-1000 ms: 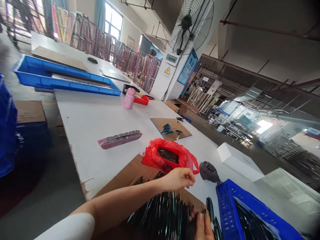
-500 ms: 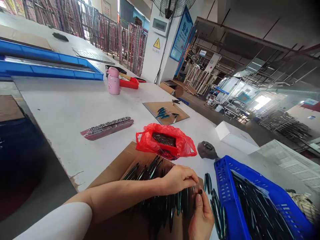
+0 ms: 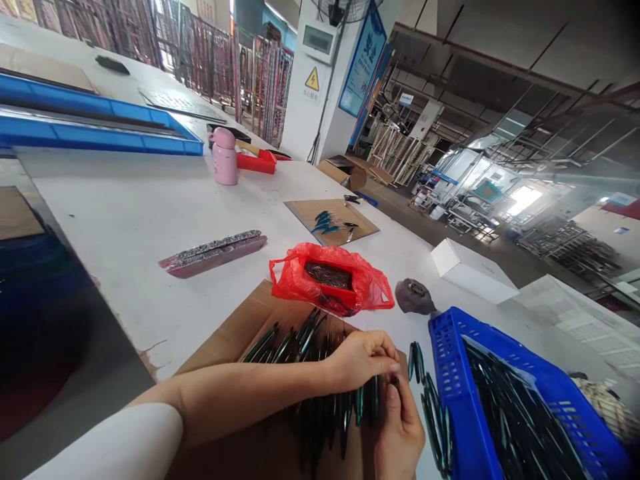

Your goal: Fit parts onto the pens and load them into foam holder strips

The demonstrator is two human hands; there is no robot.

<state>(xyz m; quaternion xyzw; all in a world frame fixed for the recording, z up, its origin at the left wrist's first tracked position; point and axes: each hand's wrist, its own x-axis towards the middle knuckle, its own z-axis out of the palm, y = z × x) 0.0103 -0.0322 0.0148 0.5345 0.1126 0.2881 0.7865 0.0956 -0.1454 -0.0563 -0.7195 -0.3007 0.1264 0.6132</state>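
My left hand [image 3: 361,361] reaches in from the left, its fingers closed in a pinch. My right hand [image 3: 401,427] comes up from the bottom, with thumb and forefinger pressed together around a small dark tip. The fingertips of both hands meet there, and most of what they hold is hidden. Under my left forearm lie many slim, glossy dark-green pieces [image 3: 345,423], spread on a brown cardboard sheet [image 3: 225,340]. More such pieces [image 3: 436,423] rest on the white table, right of my right hand.
A blue crate [image 3: 457,387] full of similar slim pieces stands at right. Beyond my hands are a red plastic bag [image 3: 290,277] around a box, a dark lump [image 3: 414,297] and a board [image 3: 300,213] with teal pieces. Farther off stand a pink bottle [image 3: 225,160] and a white box [image 3: 470,273].
Both hands have drawn slightly closer together, and the dark tip between them is more covered by fingers. The camera view has shifted a little.
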